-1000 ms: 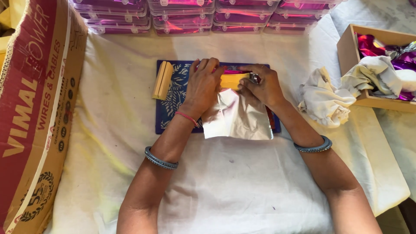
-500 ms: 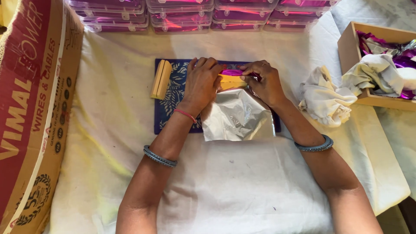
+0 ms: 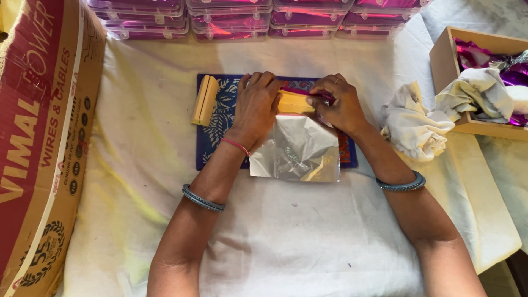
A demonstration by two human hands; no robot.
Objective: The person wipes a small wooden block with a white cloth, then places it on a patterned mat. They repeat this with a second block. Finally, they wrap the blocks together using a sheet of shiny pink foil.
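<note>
My left hand [image 3: 257, 103] lies flat on a yellow block [image 3: 293, 102] that rests on a dark blue patterned mat [image 3: 217, 124]. My right hand [image 3: 340, 103] pinches a strip of pink foil [image 3: 301, 91] against the block's right end. A square sheet of silver foil [image 3: 298, 151] spreads out from under the block toward me. A pair of pale wooden blocks [image 3: 204, 100] stands at the mat's left edge, apart from both hands.
A big printed cardboard carton [image 3: 41, 137] fills the left side. Stacked clear plastic boxes with pink contents [image 3: 236, 19] line the far edge. A crumpled white cloth [image 3: 412, 124] and an open cardboard box of purple foil [image 3: 484, 77] sit at the right. A cream cloth [image 3: 308, 242] covers the table.
Both hands have stayed on the yellow block, fingers shifting slightly along its top. The silver foil sheet now lies flatter and more spread toward me.
</note>
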